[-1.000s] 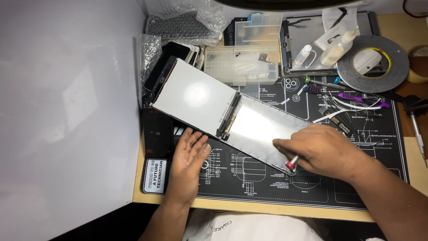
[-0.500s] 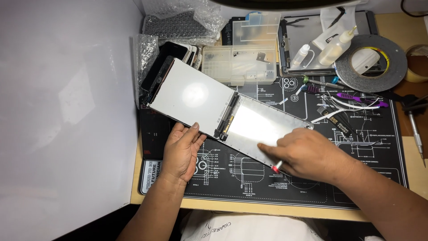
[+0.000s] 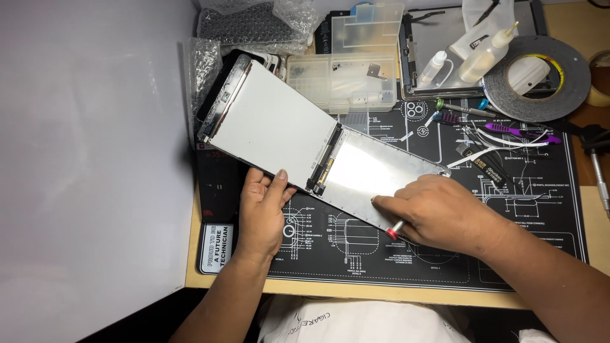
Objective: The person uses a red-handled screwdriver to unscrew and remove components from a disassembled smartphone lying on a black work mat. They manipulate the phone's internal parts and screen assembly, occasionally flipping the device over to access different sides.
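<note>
Nearest the camera, both forearms reach up over the table's front edge onto a black work mat (image 3: 356, 254) printed with white diagrams. The left hand (image 3: 264, 209) lies flat and loosely open on the mat, palm down, holding nothing; its fingertips touch the near long edge of the white display panel (image 3: 273, 127), just left of the hinge-like join in the middle of the opened device. The right hand (image 3: 445, 213) is curled around a small screwdriver with a red-and-white end (image 3: 395, 227), which pokes out from under the palm toward the person; the tip is hidden by the fingers, so where it meets the metal cannot be told. That hand rests on the near right corner of the shiny metal plate (image 3: 375, 171), the device's other half.

The two halves lie end to end in one long strip, running diagonally from the upper left down to the right, between the two hands and just beyond them. The white half's far end rests on a dark tablet body (image 3: 213, 105) at the left.

Farther back stand a clear plastic parts box (image 3: 337, 79), bubble wrap (image 3: 254, 22), two small squeeze bottles (image 3: 470, 54) and a large roll of dark tape (image 3: 537, 79). Purple-handled tools (image 3: 508, 130) and loose white flex cables (image 3: 489, 149) lie on the mat to the right, well apart from the hands.
</note>
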